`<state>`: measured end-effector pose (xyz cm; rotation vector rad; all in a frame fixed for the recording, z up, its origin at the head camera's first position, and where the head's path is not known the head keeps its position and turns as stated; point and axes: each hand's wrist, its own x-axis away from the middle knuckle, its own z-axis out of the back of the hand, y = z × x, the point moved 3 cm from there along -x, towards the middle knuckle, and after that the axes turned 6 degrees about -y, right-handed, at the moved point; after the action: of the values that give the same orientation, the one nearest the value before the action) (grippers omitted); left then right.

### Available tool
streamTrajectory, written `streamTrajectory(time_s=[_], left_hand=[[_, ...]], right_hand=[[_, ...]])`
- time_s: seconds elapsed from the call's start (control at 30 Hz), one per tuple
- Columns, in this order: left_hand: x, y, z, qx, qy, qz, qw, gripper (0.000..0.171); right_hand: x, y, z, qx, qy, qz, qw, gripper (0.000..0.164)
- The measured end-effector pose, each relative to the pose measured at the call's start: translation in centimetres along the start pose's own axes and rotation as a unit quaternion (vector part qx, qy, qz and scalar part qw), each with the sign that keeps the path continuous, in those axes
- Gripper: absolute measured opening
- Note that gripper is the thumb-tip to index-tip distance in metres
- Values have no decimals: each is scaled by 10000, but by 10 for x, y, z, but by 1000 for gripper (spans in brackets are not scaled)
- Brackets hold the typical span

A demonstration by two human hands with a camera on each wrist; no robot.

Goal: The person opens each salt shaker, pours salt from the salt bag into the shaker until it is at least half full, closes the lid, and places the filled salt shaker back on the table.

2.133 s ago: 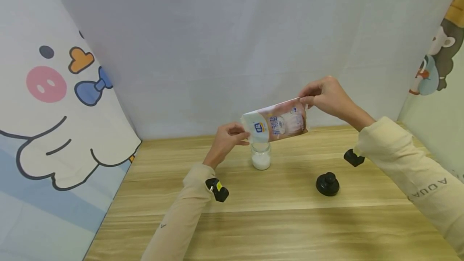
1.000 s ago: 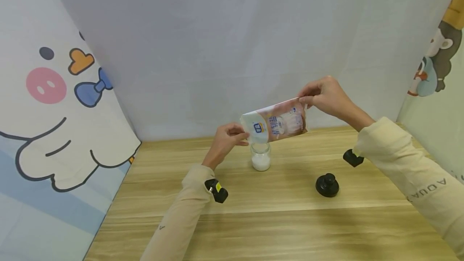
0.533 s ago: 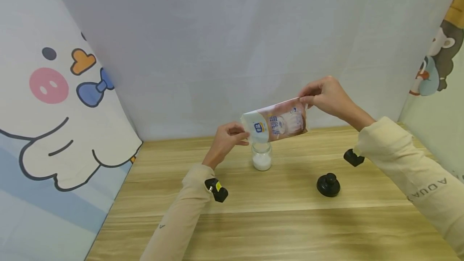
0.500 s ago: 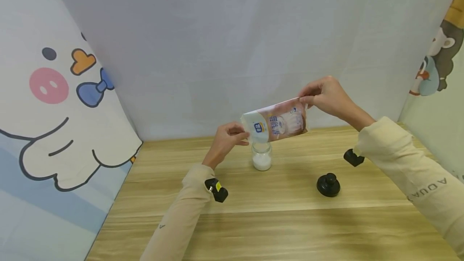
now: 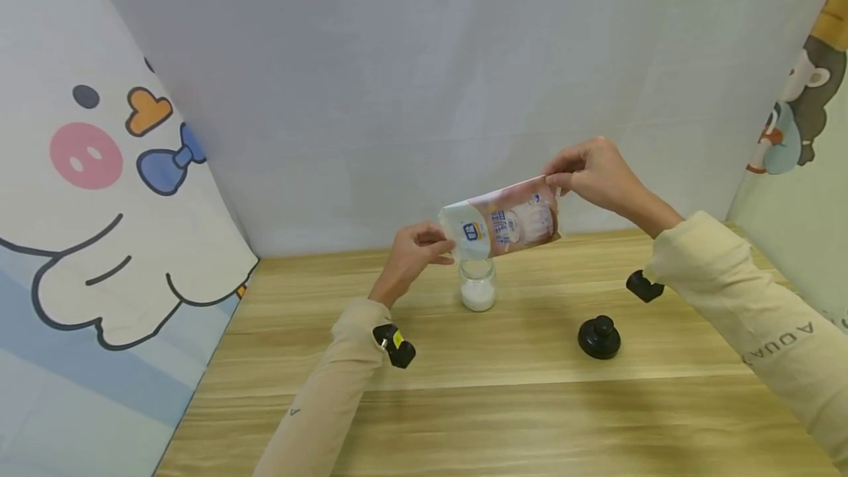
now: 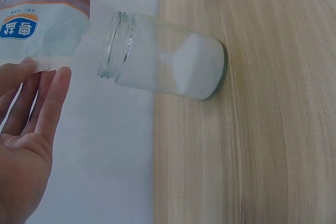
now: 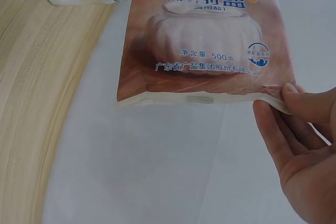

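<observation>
A salt bag (image 5: pixel 506 221), pink and pale blue with printed characters, is held tilted over an open glass jar (image 5: pixel 478 293). My left hand (image 5: pixel 412 256) pinches the bag's lower, pale corner between thumb and fingers, just above the jar's mouth. The upper right corner is pinched by my right hand (image 5: pixel 596 175), higher up. White salt (image 6: pixel 199 66) lies heaped in the lower part of the jar, and a faint white stream reaches down to it in the left wrist view. The right wrist view shows the bag's broad printed face (image 7: pixel 205 35) and its sealed bottom edge.
To the right of the jar, a round black lid with a knob (image 5: pixel 599 337) lies on the wooden table (image 5: pixel 503 425). A pale cloth (image 5: pixel 424 94) hangs behind the table. Cartoon-printed panels stand at the left (image 5: pixel 119 212) and right (image 5: pixel 795 109).
Both hands keep their pinch on the salt bag over the jar, with hardly any movement. The jar and the black lid stay in place.
</observation>
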<state>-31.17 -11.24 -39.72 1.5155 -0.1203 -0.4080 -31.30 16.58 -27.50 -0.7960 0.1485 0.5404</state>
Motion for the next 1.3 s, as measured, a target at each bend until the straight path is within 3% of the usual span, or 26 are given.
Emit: streamTrajectory(time_s=[1.3], left_hand=[[2,0,-1,-105,-34,101,9999,15]], right_hand=[[0,-1,-1,-4,-20,-16,10000,10]])
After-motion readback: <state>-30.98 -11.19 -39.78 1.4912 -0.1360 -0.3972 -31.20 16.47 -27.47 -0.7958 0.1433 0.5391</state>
